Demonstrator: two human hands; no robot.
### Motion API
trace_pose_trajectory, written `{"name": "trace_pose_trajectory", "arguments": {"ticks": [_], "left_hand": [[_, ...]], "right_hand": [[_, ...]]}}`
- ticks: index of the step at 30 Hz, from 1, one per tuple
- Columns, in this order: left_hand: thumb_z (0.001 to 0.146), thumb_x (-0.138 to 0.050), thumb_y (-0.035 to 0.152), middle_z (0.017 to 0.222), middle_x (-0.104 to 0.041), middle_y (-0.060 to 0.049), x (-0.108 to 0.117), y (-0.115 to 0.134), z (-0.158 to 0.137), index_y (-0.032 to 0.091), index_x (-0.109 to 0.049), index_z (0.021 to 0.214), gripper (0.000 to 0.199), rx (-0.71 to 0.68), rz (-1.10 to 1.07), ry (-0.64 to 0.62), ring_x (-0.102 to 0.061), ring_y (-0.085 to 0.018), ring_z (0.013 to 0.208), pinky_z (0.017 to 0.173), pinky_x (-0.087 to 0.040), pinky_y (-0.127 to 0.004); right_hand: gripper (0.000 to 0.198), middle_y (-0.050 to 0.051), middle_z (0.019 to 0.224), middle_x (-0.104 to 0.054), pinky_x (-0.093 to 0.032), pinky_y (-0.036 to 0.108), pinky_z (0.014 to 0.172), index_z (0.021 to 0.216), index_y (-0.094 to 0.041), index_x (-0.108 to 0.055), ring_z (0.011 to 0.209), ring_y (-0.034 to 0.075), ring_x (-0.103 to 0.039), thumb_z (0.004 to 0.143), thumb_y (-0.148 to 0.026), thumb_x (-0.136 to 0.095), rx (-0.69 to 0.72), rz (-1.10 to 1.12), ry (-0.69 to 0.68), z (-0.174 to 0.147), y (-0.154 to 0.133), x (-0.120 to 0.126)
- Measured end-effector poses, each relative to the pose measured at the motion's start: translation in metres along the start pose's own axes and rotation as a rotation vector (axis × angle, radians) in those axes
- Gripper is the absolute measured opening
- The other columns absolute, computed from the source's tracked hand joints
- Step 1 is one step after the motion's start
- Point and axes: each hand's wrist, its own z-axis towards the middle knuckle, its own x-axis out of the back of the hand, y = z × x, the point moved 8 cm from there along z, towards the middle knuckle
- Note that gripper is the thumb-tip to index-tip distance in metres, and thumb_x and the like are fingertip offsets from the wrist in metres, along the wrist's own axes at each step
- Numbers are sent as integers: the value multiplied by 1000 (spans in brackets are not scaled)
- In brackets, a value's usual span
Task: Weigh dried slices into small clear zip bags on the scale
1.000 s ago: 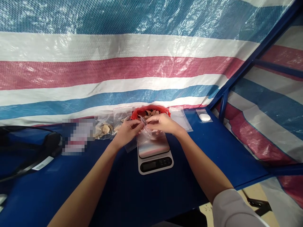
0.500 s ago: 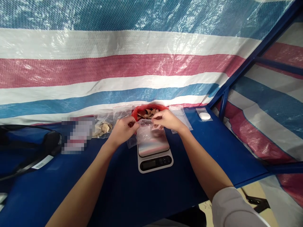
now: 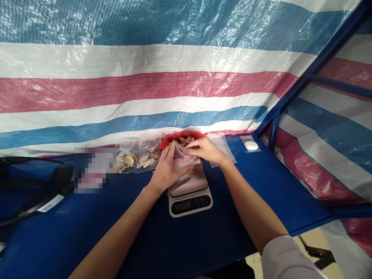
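A clear plastic bag point(image 3: 183, 158) is held up over a white kitchen scale point(image 3: 207, 209). My left hand point(image 3: 166, 171) cups the bag from the left, its fingers long and together and its thumb across the front. At the bag's upper right edge, my right hand point(image 3: 205, 150) pinches the plastic between thumb and fingers. Just behind both hands sits a red plastic bag point(image 3: 165, 142), filled with dried brown-and-tan slices point(image 3: 186, 139). The scale's display looks dark, and my hands and the clear bag partly cover its plate.
Two clear bags of pale dried slices point(image 3: 127, 159) lie left of the red bag. Flat clear bags point(image 3: 222, 149) are at its right, then a small bag with a white rounded object point(image 3: 250, 145). Black straps point(image 3: 58, 178) lie far left. Striped sheeting point(image 3: 145, 89) walls the blue table point(image 3: 261, 182).
My left hand has shifted right and gone from pinching the clear bag's edge to cupping its side. The bag is now lifted and bunched. My right hand still pinches its edge.
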Motion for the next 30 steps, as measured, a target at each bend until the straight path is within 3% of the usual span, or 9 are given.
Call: {"name": "trace_pose_trajectory", "arguments": {"ticks": [6, 14, 17, 22, 30], "left_hand": [[69, -85, 63, 158, -40, -25, -8, 8, -5, 20, -11, 163, 127, -10, 77, 54, -39, -44, 146, 116, -39, -61], [78, -76, 36, 137, -56, -17, 2, 8, -5, 20, -38, 151, 84, -5, 72, 141, -52, -37, 132, 111, -45, -55], [79, -74, 33, 131, -60, -14, 5, 6, -4, 20, -45, 146, 74, -29, 68, 168, -55, -34, 127, 110, -47, -53], [79, -76, 43, 136, -58, -16, 1, -1, -1, 20, -45, 147, 79, -5, 120, 139, -54, -37, 129, 110, -45, -56], [81, -74, 46, 133, -59, -18, -1, 0, 0, 16, -43, 151, 82, -7, 120, 67, -55, -37, 125, 109, -45, -56]], "right_hand": [[26, 3, 76, -71, -53, 26, 61, 89, -15, -81, 77, 18, -66, 80, -37, -72, 15, 5, 2, 0, -3, 0], [23, 3, 75, -71, -52, 24, 57, 87, -15, -79, 68, 15, -65, 85, -36, -69, -7, -5, -31, 0, 3, -1], [22, 3, 79, -73, -54, 26, 63, 87, -16, -80, 68, 15, -66, 87, -35, -68, 43, -81, 20, -1, 2, 7], [27, 5, 99, -80, -58, 34, 87, 103, -20, -81, 91, 22, -74, 87, -39, -72, 125, -67, 149, -7, -14, 21], [15, 3, 93, -80, -56, 31, 84, 95, -22, -84, 93, 21, -72, 86, -30, -75, 239, -279, 20, -8, -31, -10]]}}
